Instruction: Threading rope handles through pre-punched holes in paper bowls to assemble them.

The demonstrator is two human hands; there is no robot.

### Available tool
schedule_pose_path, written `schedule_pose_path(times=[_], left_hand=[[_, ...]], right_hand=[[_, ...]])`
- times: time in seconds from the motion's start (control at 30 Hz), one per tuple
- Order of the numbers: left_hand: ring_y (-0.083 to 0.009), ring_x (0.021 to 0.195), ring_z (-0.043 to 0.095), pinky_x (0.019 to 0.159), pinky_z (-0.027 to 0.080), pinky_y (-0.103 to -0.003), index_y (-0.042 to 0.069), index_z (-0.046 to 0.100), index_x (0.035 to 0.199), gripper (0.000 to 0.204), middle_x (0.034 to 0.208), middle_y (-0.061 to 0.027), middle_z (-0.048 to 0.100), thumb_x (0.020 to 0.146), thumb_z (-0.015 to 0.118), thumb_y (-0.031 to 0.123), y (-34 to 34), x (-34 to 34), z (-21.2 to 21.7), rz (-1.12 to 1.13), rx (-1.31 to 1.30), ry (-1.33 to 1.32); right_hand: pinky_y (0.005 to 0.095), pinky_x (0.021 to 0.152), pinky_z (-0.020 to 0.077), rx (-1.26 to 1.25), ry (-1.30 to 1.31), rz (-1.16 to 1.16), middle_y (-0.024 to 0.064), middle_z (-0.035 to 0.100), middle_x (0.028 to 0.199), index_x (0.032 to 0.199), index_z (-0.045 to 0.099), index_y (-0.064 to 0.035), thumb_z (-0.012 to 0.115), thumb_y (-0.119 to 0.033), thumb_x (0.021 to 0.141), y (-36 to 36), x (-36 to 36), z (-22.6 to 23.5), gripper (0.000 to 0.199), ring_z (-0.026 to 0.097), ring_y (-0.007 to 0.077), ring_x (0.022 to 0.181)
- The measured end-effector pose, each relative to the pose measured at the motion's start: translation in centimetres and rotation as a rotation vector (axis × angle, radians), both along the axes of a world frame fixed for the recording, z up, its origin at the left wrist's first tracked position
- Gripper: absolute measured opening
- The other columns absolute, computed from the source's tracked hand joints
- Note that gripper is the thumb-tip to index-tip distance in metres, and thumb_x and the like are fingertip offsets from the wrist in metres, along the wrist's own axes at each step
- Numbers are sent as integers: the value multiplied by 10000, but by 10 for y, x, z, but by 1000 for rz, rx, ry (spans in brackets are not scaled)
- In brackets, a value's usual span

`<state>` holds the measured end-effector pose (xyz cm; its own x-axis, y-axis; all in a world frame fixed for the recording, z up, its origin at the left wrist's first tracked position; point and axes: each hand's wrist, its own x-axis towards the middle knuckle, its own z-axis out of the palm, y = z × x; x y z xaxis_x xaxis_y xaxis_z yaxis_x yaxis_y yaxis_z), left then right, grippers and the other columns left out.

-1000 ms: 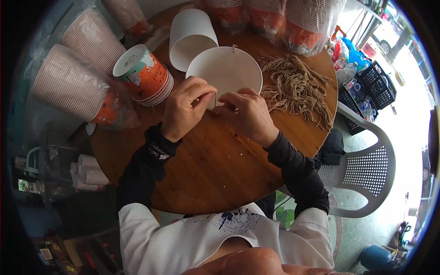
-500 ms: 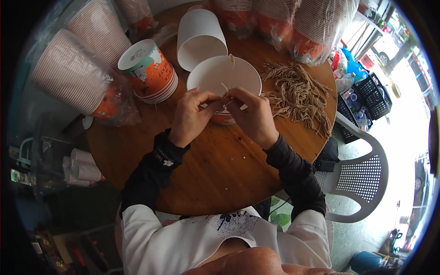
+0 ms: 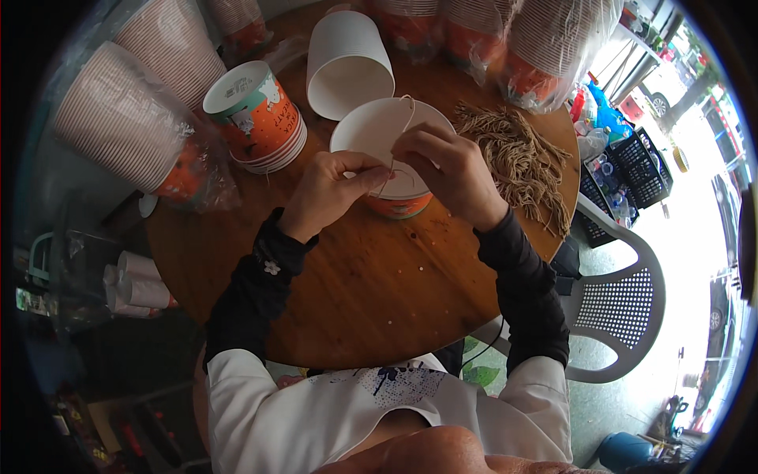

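An open paper bucket (image 3: 399, 207), white inside and orange outside, stands on the wooden table in front of me. A thin beige cord (image 3: 411, 114) loops up from its far rim and runs down to my fingers. My left hand (image 3: 335, 189) pinches the cord between thumb and forefinger above the near rim. Slightly higher and to the right, my right hand (image 3: 458, 170) is closed on the same cord with its fingertips. The cord's loose end hangs below the left fingertips. Right of the bucket lies a tangled pile of beige cords (image 3: 517, 158).
Behind the bucket a plain white bucket (image 3: 347, 47) lies on its side. A stack of orange printed buckets (image 3: 264, 126) stands to the left. Bagged bucket stacks (image 3: 118, 130) line the round table's (image 3: 347, 300) far edge. A grey chair (image 3: 620, 308) and black crates (image 3: 639, 170) are at the right.
My hands have drawn apart, the right one moving up and to the right. More cord now shows between the far rim and my fingers. The bucket has shifted slightly right.
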<state>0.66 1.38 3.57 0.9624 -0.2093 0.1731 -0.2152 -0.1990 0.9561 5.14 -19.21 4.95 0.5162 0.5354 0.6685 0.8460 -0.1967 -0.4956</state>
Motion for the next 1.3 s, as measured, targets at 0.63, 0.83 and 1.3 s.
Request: schedule_pose_path(times=[0.63,0.83,1.3], left_hand=[[-54,795,599,727,486,-205,-16,704,987,200,852,-12,692,921,662,169,-5,-6,4,-5,-83,48],[-57,805,619,717,502,-216,-13,705,987,191,845,-7,700,920,659,161,-12,-8,5,-8,-13,13],[-88,776,625,678,497,-227,3,645,941,112,878,-43,667,920,626,112,-1,-8,-3,37,-47,-19]], right_hand=[[426,1021,381,96,-9,-313,77,639,1197,882,716,-82,755,-82,760,-10,-20,-37,128,510,292,1230],[419,1018,370,274,88,-286,42,651,1152,896,672,-70,714,-65,789,-11,-25,-32,115,514,294,1208],[225,644,544,487,694,-107,72,672,840,982,576,31,571,-39,942,-8,-26,-24,80,668,108,726]])
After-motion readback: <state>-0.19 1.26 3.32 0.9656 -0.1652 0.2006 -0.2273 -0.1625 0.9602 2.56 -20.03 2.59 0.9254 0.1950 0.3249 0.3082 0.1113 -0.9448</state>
